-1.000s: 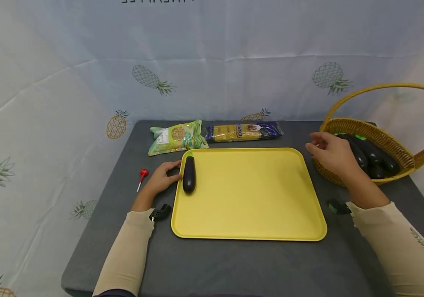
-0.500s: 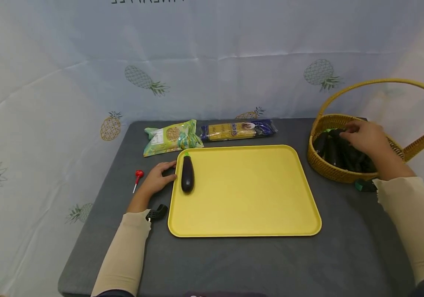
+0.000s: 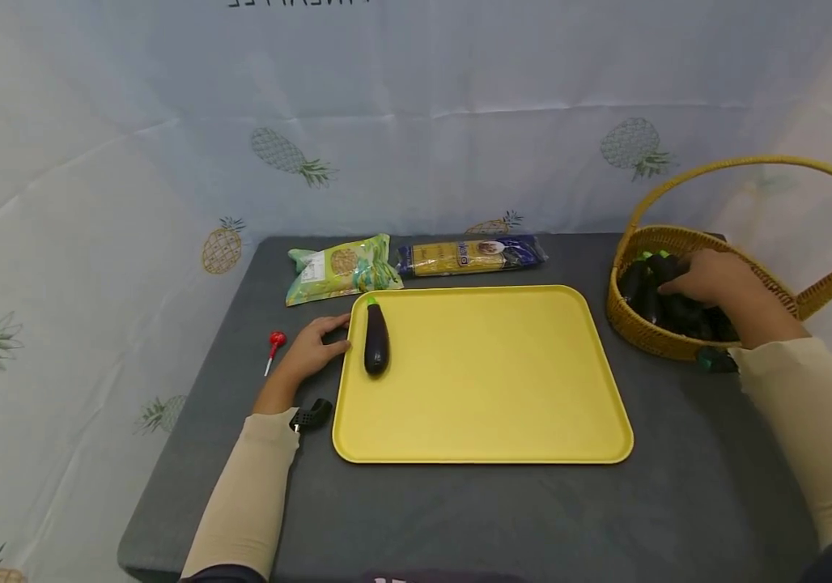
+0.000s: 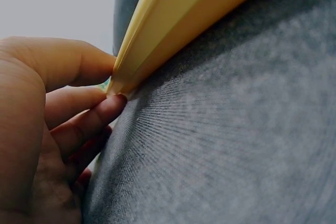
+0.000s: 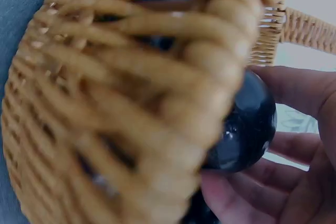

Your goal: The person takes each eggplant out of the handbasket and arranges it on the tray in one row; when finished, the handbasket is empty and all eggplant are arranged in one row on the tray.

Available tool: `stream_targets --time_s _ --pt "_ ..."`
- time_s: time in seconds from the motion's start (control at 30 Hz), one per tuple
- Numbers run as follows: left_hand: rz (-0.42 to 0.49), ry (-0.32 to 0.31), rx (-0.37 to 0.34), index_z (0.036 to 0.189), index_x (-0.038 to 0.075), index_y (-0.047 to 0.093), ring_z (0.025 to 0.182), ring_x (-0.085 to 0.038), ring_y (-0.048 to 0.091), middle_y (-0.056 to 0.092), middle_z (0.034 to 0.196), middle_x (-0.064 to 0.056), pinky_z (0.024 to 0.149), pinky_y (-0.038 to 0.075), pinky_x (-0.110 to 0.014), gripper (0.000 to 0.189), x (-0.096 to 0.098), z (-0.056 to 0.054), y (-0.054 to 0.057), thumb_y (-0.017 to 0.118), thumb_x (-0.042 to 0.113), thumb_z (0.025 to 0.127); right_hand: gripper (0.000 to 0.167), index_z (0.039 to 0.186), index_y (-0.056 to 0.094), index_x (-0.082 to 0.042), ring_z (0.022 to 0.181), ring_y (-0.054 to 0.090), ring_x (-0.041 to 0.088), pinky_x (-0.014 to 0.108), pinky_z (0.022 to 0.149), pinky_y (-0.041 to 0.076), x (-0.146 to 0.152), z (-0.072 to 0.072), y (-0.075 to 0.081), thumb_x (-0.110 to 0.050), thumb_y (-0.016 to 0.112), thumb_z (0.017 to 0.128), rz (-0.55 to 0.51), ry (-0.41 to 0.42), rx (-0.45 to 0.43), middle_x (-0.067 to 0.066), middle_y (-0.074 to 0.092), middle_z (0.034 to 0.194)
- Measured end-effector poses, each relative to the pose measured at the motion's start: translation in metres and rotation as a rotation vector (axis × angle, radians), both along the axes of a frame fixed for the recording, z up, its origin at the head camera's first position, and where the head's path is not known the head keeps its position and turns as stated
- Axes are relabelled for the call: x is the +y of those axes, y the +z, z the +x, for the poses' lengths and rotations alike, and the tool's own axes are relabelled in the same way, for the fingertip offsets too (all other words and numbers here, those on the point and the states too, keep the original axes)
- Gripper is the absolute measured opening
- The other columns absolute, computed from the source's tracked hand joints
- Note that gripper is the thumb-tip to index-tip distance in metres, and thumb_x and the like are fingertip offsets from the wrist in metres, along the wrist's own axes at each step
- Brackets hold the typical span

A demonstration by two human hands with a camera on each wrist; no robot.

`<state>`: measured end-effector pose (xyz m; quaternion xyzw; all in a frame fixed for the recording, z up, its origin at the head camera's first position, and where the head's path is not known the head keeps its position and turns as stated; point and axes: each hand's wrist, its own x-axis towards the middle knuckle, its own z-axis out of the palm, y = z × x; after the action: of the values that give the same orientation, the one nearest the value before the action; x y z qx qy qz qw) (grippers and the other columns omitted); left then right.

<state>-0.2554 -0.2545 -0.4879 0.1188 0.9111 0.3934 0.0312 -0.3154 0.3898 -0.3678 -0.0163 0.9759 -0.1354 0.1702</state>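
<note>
My right hand [image 3: 715, 283] reaches into the wicker basket [image 3: 660, 340], which holds several dark eggplants [image 3: 634, 283]. In the right wrist view, thumb and fingers curl round the rounded end of a glossy eggplant [image 5: 249, 124], just past the basket's rim. The left hand [image 3: 310, 348] rests at the left edge of the yellow tray [image 3: 489, 389], thumb and fingertips touching its side, as the left wrist view also shows [image 4: 58, 108]. One eggplant [image 3: 376, 340] lies on the tray near that edge, its green stem end pointing away from me.
Behind the tray lie a green food packet [image 3: 343, 270] and a yellow-and-blue packet [image 3: 470, 256]. A red lollipop [image 3: 275, 344] is left of the left hand. The basket's tall handle [image 3: 751, 162] arches over it. A pineapple-print cloth [image 3: 445, 146] hangs behind the table [image 3: 489, 518].
My right hand has moved right and down into the basket and now grips an eggplant there. The eggplant on the tray has turned slightly. The left hand stays at the tray's edge.
</note>
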Motion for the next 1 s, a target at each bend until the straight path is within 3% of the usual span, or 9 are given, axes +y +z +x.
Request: stream_targets --time_s 0.1,0.3,0.43,0.57,0.7,0.77,0.87,0.93,1.0 --pt "-0.014 -0.015 0.008 0.146 0.008 0.047 0.133 -0.037 0.037 0.048 0.140 -0.019 0.109 0.025 -0.055 0.060 0.001 -0.002 0.002 0.067 0.021 0.091 0.094 0.138 0.032 0.021 0.079 0.064 0.041 0.054 0.067 0.051 0.000 0.002 0.002 -0.053 0.062 0.089 -0.047 -0.031 0.005 0.045 0.038 0.127" --pt "-0.019 -0.032 0.038 0.145 0.005 0.048 0.132 -0.038 0.038 0.048 0.139 -0.021 0.109 0.026 -0.055 0.062 0.001 -0.006 0.003 0.067 0.020 0.088 0.104 0.147 0.025 0.013 0.080 0.065 0.042 0.061 0.074 0.047 -0.002 0.011 0.014 -0.068 0.052 0.087 -0.110 -0.066 0.066 0.045 0.032 0.131" --pt "-0.085 -0.064 0.057 0.145 0.004 0.046 0.137 -0.037 0.033 0.046 0.143 -0.021 0.114 0.014 -0.053 0.062 0.001 -0.006 0.003 0.065 0.021 0.090 0.109 0.151 0.019 0.008 0.104 0.049 0.056 0.067 0.079 0.041 -0.010 0.020 0.021 -0.074 0.048 0.085 -0.137 -0.073 0.075 0.043 0.031 0.134" --pt "-0.124 -0.086 0.076 0.145 0.003 0.046 0.140 -0.037 0.029 0.044 0.145 -0.021 0.116 0.003 -0.051 0.061 0.002 -0.006 0.003 0.064 0.023 0.091 0.112 0.154 0.013 0.003 0.108 0.044 0.058 0.067 0.078 0.041 -0.019 0.032 0.026 -0.076 0.047 0.083 -0.195 -0.093 0.098 0.042 0.030 0.139" --pt "-0.091 -0.070 0.060 0.145 0.004 0.047 0.140 -0.035 0.029 0.044 0.146 -0.021 0.116 0.001 -0.048 0.061 0.002 -0.005 0.003 0.066 0.021 0.090 0.106 0.154 0.012 0.002 0.091 0.059 0.048 0.061 0.073 0.048 -0.032 0.050 0.028 -0.070 0.050 0.086 -0.318 -0.121 0.148 0.043 0.032 0.138" --pt "-0.085 -0.070 0.054 0.145 0.004 0.047 0.140 -0.034 0.029 0.044 0.146 -0.020 0.116 0.001 -0.047 0.061 0.002 -0.005 0.003 0.066 0.020 0.089 0.101 0.154 0.014 0.003 0.080 0.065 0.029 0.054 0.072 0.053 -0.040 0.058 0.028 -0.065 0.052 0.089 -0.396 -0.141 0.175 0.041 0.034 0.137" --pt "-0.103 -0.083 0.057 0.147 0.004 0.044 0.141 -0.033 0.028 0.042 0.147 -0.019 0.116 0.000 -0.046 0.061 0.001 -0.005 0.001 0.064 0.020 0.091 0.095 0.155 0.017 0.001 0.073 0.062 0.006 0.045 0.072 0.056 -0.056 0.068 0.022 -0.058 0.054 0.091 -0.504 -0.169 0.196 0.037 0.037 0.137" --pt "-0.120 -0.094 0.066 0.147 0.004 0.043 0.141 -0.034 0.028 0.042 0.148 -0.018 0.116 0.000 -0.047 0.061 0.001 -0.004 0.001 0.062 0.021 0.092 0.093 0.155 0.017 -0.001 0.080 0.063 0.010 0.043 0.074 0.056 -0.069 0.071 0.014 -0.057 0.055 0.091 -0.555 -0.172 0.184 0.034 0.037 0.137" --pt "-0.132 -0.094 0.070 0.148 0.004 0.042 0.141 -0.034 0.028 0.041 0.148 -0.018 0.116 0.000 -0.047 0.061 0.000 -0.004 0.000 0.061 0.022 0.092 0.094 0.156 0.015 -0.003 0.095 0.063 0.025 0.047 0.078 0.055 -0.084 0.071 0.004 -0.057 0.056 0.091 -0.586 -0.153 0.146 0.033 0.038 0.137"
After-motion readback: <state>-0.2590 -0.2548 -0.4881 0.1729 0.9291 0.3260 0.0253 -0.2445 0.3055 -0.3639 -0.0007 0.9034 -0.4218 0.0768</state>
